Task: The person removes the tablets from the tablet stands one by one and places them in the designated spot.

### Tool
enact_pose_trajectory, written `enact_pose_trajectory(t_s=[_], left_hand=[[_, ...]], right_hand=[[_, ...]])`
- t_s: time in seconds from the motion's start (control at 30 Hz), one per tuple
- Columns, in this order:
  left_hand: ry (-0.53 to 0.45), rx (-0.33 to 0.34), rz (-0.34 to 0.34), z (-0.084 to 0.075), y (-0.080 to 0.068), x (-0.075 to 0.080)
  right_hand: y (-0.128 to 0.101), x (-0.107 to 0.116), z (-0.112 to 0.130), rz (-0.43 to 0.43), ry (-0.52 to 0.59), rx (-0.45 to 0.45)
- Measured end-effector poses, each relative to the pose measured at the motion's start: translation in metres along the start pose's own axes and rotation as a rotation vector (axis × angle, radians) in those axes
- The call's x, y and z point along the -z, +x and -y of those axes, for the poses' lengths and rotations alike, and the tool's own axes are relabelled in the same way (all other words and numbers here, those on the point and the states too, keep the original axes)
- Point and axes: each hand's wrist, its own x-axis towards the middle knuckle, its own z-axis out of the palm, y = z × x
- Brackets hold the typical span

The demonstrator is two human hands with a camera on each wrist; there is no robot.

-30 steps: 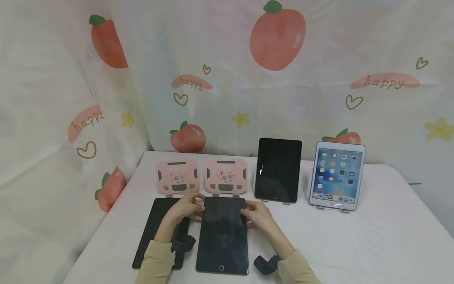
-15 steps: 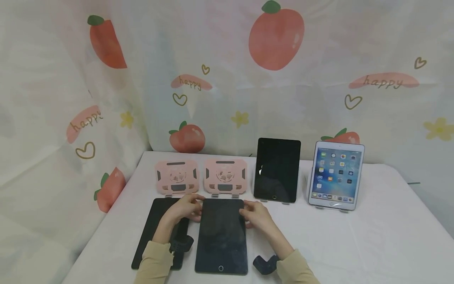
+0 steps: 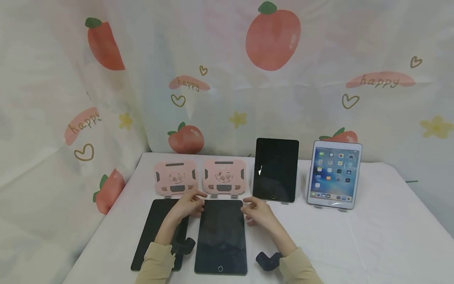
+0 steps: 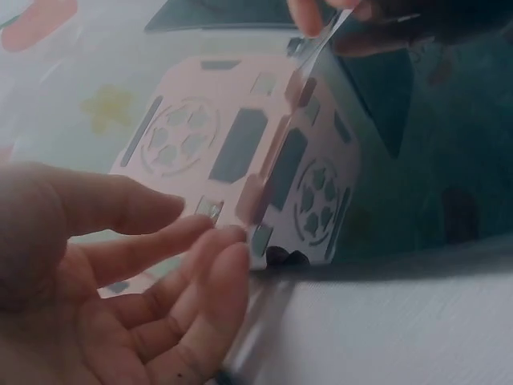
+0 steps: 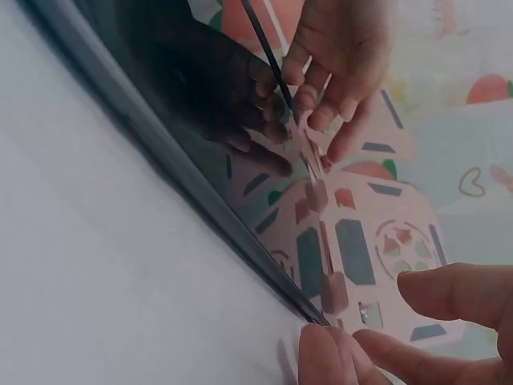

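Head view first: my left hand (image 3: 186,206) and my right hand (image 3: 258,213) sit at the far corners of the dark tablet (image 3: 221,236), which lies flat on the white table (image 3: 354,244) just in front of the right pink stand (image 3: 224,182), beside a second black tablet (image 3: 156,232). Left wrist view: my fingers (image 4: 184,273) are loosely spread at the tablet's edge, touching rather than pinching it. Right wrist view: my fingertips (image 5: 329,353) meet the corner of the glossy slab (image 5: 192,160), not yet clamped. I judge it stiff, thin, smooth and slippery, with breakable glass, so it is best taken by its two long edges, thumbs clear of the screen.
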Motion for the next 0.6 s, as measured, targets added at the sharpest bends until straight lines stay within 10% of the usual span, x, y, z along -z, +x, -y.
enact_pose_trajectory(t_s=[0.6], left_hand=[[-0.174,-0.161,-0.08,-0.018,0.004,-0.045]], right_hand=[[0.009,0.052,-0.008,-0.087,0.047,0.057]])
